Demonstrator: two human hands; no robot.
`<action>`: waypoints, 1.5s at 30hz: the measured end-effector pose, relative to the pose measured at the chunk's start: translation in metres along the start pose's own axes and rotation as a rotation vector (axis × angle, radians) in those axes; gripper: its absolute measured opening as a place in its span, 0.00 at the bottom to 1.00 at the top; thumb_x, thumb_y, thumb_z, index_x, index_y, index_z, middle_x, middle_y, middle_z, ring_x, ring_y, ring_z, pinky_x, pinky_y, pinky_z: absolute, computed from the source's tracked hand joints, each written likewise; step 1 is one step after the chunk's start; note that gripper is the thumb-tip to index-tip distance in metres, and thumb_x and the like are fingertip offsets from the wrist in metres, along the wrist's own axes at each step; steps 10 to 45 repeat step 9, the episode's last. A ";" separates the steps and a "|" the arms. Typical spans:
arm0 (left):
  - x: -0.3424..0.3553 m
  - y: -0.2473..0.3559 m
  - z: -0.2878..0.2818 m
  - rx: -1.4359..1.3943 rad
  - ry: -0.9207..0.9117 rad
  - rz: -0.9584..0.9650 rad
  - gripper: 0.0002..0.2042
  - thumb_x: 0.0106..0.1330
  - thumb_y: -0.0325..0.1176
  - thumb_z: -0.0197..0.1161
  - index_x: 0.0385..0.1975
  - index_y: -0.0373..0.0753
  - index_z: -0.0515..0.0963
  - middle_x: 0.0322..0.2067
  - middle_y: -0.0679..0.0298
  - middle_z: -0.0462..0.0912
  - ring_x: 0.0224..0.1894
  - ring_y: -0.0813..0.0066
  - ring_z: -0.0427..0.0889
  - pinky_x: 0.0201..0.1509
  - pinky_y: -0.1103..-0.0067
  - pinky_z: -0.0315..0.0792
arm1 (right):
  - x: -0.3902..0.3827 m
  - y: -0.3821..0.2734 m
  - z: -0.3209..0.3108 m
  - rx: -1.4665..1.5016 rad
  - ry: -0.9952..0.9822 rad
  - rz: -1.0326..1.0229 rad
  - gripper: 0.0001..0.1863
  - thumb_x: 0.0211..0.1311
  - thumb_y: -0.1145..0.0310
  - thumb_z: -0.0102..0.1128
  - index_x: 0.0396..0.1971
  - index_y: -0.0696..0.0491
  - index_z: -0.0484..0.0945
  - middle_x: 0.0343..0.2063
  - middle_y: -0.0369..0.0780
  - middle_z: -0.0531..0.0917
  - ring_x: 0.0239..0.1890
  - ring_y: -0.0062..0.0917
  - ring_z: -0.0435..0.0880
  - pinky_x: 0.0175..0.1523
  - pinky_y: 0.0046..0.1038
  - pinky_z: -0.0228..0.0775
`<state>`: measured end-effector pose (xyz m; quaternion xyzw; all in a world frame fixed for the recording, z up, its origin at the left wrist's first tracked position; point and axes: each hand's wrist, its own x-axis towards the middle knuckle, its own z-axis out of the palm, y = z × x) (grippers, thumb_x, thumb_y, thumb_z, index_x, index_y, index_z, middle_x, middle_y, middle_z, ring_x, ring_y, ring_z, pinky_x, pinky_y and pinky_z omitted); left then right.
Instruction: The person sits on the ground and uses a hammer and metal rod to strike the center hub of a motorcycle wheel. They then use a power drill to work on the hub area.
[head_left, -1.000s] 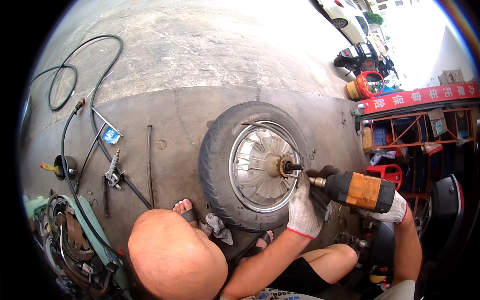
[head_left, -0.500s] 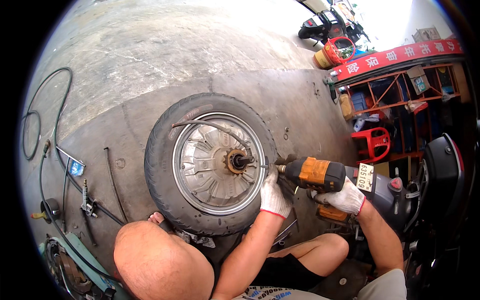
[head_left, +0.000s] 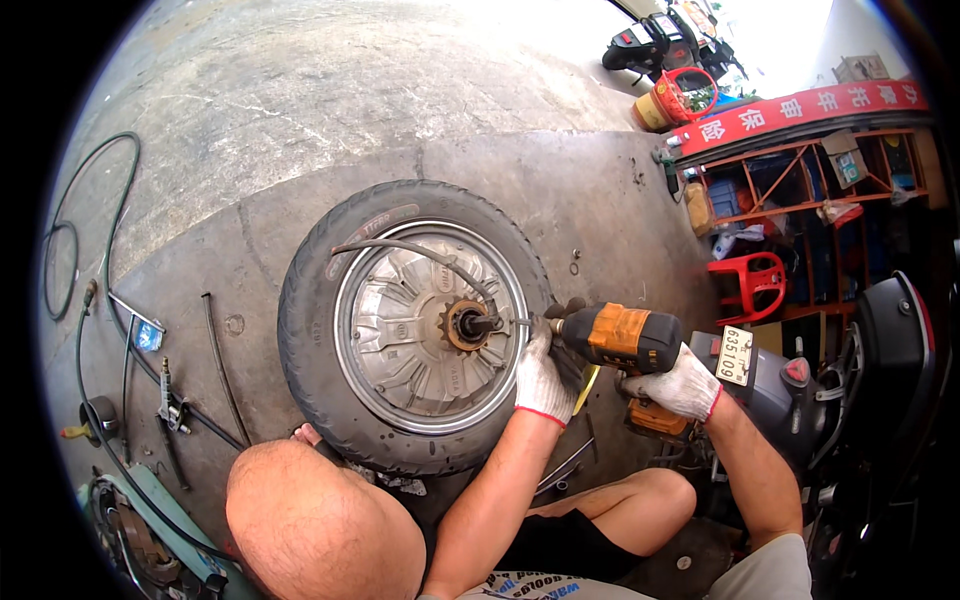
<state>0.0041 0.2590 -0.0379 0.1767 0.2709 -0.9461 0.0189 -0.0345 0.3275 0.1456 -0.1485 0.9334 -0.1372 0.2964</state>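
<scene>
A wheel with a black tyre and a silver hub lies in front of me. From its centre sprocket and axle, a dark cable curves over the hub. My right hand, in a white knitted glove, grips the handle of an orange-and-black cordless impact wrench whose nose points at the axle. At that nose, over the wheel's right edge, my gloved left hand has its fingers closed. A thin grey tip shows just past them; what they pinch is mostly hidden.
An air hose, an inflator gun and a bar lie on the left floor. A parked scooter stands close on my right. Behind it are a red plastic stool and an orange-framed rack.
The impact wrench and both hands have shifted slightly up and left in the picture, and the wheel slightly left. A yellow strip now shows beside my left hand.
</scene>
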 end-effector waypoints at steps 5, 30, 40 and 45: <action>0.003 -0.002 -0.005 0.004 -0.025 0.007 0.16 0.79 0.47 0.50 0.51 0.41 0.74 0.56 0.56 0.81 0.57 0.61 0.81 0.64 0.62 0.75 | 0.007 0.004 -0.008 -0.044 -0.052 -0.100 0.21 0.53 0.74 0.69 0.49 0.55 0.82 0.36 0.40 0.88 0.37 0.19 0.83 0.46 0.27 0.77; 0.010 -0.003 -0.015 -0.049 -0.035 -0.021 0.20 0.78 0.49 0.51 0.57 0.41 0.74 0.57 0.56 0.81 0.58 0.60 0.81 0.66 0.61 0.73 | 0.024 0.012 -0.022 -0.301 -0.106 -0.302 0.20 0.55 0.71 0.67 0.50 0.53 0.83 0.48 0.47 0.87 0.53 0.35 0.85 0.61 0.35 0.73; 0.010 -0.003 -0.015 -0.049 -0.035 -0.021 0.20 0.78 0.49 0.51 0.57 0.41 0.74 0.57 0.56 0.81 0.58 0.60 0.81 0.66 0.61 0.73 | 0.024 0.012 -0.022 -0.301 -0.106 -0.302 0.20 0.55 0.71 0.67 0.50 0.53 0.83 0.48 0.47 0.87 0.53 0.35 0.85 0.61 0.35 0.73; 0.010 -0.003 -0.015 -0.049 -0.035 -0.021 0.20 0.78 0.49 0.51 0.57 0.41 0.74 0.57 0.56 0.81 0.58 0.60 0.81 0.66 0.61 0.73 | 0.024 0.012 -0.022 -0.301 -0.106 -0.302 0.20 0.55 0.71 0.67 0.50 0.53 0.83 0.48 0.47 0.87 0.53 0.35 0.85 0.61 0.35 0.73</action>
